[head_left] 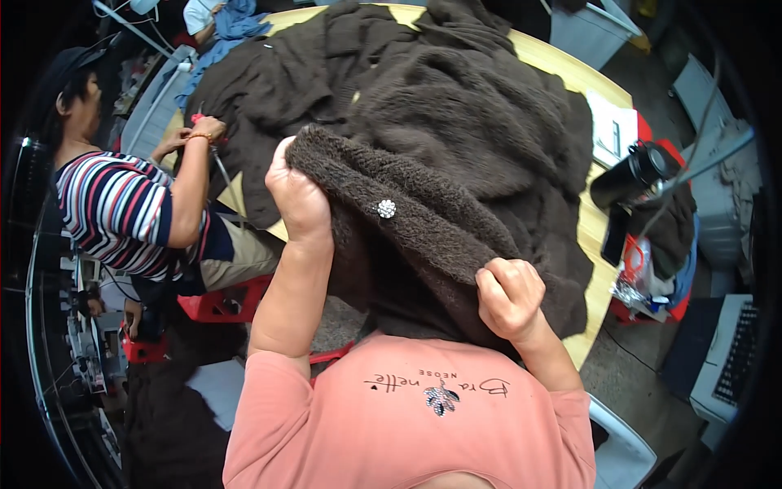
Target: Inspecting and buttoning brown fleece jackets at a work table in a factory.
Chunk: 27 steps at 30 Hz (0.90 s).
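Note:
Between my two hands a dark brown fuzzy garment (423,236) is stretched, its thick edge running slantwise from upper left to lower right. A sparkling round flower-shaped button (386,209) sits on that edge, nearer my left hand. My left hand (300,196) grips the upper left end, its fingertips partly hidden by the cloth. With curled fingers, my right hand (511,298) pinches the lower right part of the edge. The rest of the garment hangs down toward my lap. More brown fuzzy cloth (464,114) lies heaped on the table just beyond.
A pale wooden table (570,69) carries the heap. On its right are white papers (607,130) and a black flask (635,175), beside a red stool (652,130) with bagged items. At left a co-worker in a striped shirt (122,204) handles brown cloth with a small red tool (198,118).

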Tool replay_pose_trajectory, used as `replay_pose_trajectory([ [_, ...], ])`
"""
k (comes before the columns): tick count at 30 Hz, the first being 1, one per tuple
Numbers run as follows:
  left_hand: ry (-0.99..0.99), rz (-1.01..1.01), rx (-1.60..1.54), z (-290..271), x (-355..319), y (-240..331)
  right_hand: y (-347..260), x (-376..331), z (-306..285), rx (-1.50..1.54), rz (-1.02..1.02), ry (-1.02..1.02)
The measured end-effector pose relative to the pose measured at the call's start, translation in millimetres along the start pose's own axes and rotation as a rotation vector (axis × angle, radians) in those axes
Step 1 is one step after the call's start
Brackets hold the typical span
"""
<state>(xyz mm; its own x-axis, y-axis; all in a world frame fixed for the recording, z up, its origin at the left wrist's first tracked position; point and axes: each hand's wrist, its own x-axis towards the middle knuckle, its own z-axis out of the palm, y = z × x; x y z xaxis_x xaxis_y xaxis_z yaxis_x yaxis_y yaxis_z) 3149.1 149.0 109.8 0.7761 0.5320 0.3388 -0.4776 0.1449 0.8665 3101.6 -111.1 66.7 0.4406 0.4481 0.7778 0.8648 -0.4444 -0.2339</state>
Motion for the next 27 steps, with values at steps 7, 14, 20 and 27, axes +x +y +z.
replay_pose_trajectory([
  [7,-0.006,-0.049,-0.25,-77,109,9,-2,73,73,-0.116,-0.225,0.078],
  [14,0.122,-0.645,-0.558,-152,169,-42,-10,121,234,0.012,0.025,-0.464],
  [20,0.27,-0.747,-0.476,-219,197,-84,-37,193,312,0.416,0.4,-0.237],
  [27,0.476,-0.701,-0.314,-242,204,-122,-12,209,409,0.511,0.425,-0.187],
])
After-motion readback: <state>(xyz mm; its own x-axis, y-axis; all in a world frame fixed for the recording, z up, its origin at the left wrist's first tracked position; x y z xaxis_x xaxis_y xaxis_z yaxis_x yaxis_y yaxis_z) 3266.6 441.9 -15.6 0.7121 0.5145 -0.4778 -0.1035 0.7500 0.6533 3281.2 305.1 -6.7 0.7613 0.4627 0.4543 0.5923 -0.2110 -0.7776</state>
